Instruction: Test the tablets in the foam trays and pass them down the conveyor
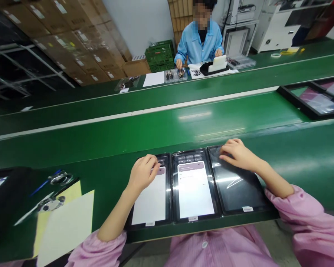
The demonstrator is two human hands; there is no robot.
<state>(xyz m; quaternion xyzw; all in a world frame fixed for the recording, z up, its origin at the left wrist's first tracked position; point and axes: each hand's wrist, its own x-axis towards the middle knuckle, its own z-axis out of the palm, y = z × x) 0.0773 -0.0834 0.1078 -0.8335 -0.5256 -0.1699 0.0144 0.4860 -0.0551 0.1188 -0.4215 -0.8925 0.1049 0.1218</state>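
Note:
Three tablets lie side by side at the near edge of the green bench. My left hand [143, 171] is over the upper part of the left tablet [153, 198], fingers bent downward, the thumb apart from them and nothing visible held. That tablet's screen is lit white. The middle tablet [196, 189], also lit, shows a white panel under a mauve header and dark buttons; neither hand is on it. Over the top of the right tablet [236, 189], whose screen is dark, my right hand [236, 152] rests with thumb and fingers apart. Whether the fingertips touch the glass is hard to see.
White and yellow papers [69, 222], a blue pen [44, 183] and cables lie to the left. Black-framed devices [317, 98] sit on the green conveyor [156, 122] at right. Across it, a person in a blue jacket [199, 42] handles small parts. Cartons [72, 37] are stacked behind.

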